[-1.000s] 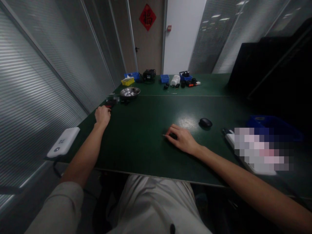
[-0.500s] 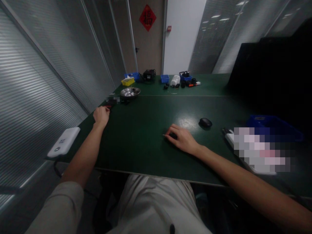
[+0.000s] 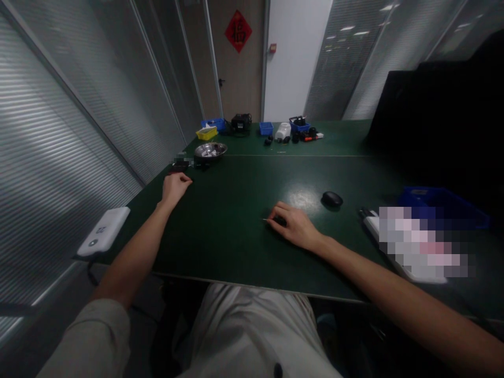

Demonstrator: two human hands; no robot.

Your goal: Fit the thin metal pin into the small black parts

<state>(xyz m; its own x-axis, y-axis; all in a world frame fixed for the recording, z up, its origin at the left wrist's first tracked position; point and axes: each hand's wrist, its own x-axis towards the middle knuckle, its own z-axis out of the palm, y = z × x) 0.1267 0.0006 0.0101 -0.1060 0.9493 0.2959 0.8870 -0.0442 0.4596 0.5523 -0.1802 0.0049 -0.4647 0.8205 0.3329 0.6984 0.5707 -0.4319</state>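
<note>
My left hand [image 3: 175, 189] is over the left part of the green table [image 3: 236, 247], thumb and fingertips pinched together. A tiny dark thing shows at the fingertips, too small to name. Just beyond that hand lie dark and red items [image 3: 180, 167], partly blurred out, and a metal bowl [image 3: 210, 151] with small white and dark pieces inside. My right hand [image 3: 294, 224] rests on the table near the middle, fingers curled closed. From its fingertips a thin light-coloured tip [image 3: 265, 219] sticks out to the left; the rest of that thin thing is hidden by the hand.
A black computer mouse [image 3: 332, 198] lies right of my right hand. Further right are a blurred-out white item [image 3: 413, 247] and a blue bin [image 3: 444, 202]. A white device [image 3: 103, 231] sits at the left edge. Small blue bins [image 3: 266, 128], a yellow tray [image 3: 207, 133] and a black box [image 3: 241, 122] stand at the back.
My left hand has moved right and slightly toward the table's middle, away from the red and dark items, with its fingers pinched. My right hand has stayed in place.
</note>
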